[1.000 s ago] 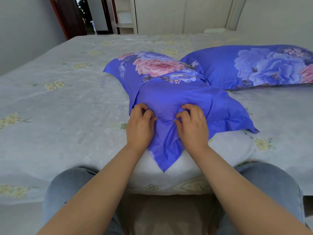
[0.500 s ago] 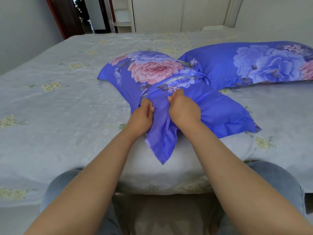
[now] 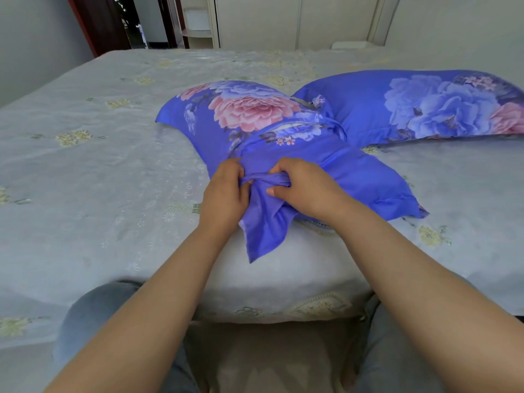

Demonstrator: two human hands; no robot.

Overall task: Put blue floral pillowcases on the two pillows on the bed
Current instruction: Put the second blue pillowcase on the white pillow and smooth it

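A person's left hand (image 3: 224,194) and right hand (image 3: 304,188) both grip a bunched fold of a blue floral pillowcase (image 3: 283,154), fingers curled into the cloth, at the near end of a pillow lying on the bed (image 3: 85,171). A loose flap of the case hangs toward the bed's edge. A second covered pillow (image 3: 425,106) lies just behind to the right, touching the first

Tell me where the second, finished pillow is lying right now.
In the head view the finished pillow lies on the bed at upper right, just behind and right of the pillow being worked on.
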